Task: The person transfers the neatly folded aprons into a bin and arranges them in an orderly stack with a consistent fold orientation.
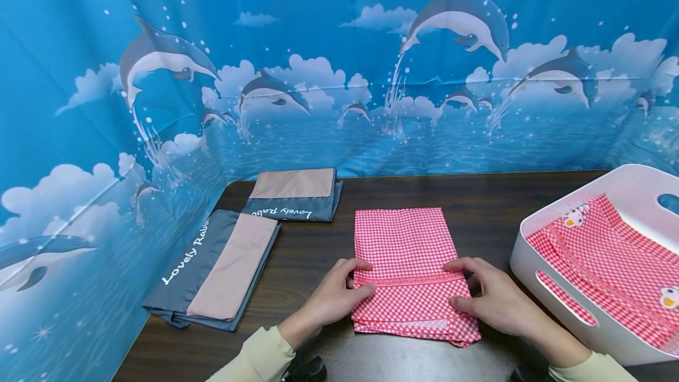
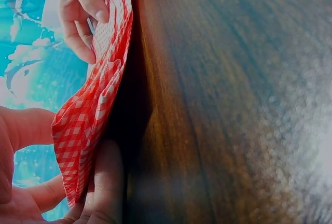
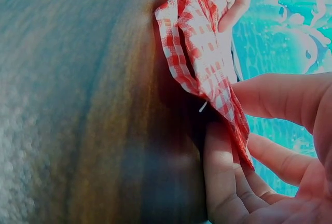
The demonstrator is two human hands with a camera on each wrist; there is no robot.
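A red-and-white checked cloth (image 1: pixel 405 240), folded into a rectangle, lies on the dark wooden table in front of me. A stitched band crosses it, and its near edge shows several layers. My left hand (image 1: pixel 334 295) pinches the left side, thumb on top and other fingers tucked beneath, as the left wrist view shows of the cloth (image 2: pixel 78 136). On the opposite side my right hand (image 1: pixel 493 299) grips the edge the same way; in the right wrist view its fingers (image 3: pixel 220 169) are under the cloth (image 3: pixel 207 53) and a loose strip hangs from the fold.
To the left lie two folded grey-and-beige cloths, one nearer (image 1: pixel 217 264) and one farther back (image 1: pixel 297 193), both lettered "Lovely Rabb…". A white basket (image 1: pixel 522 252) at the right holds more red checked cloth (image 1: pixel 620 258) with duck patches. A blue dolphin curtain (image 1: pixel 329 134) borders the table.
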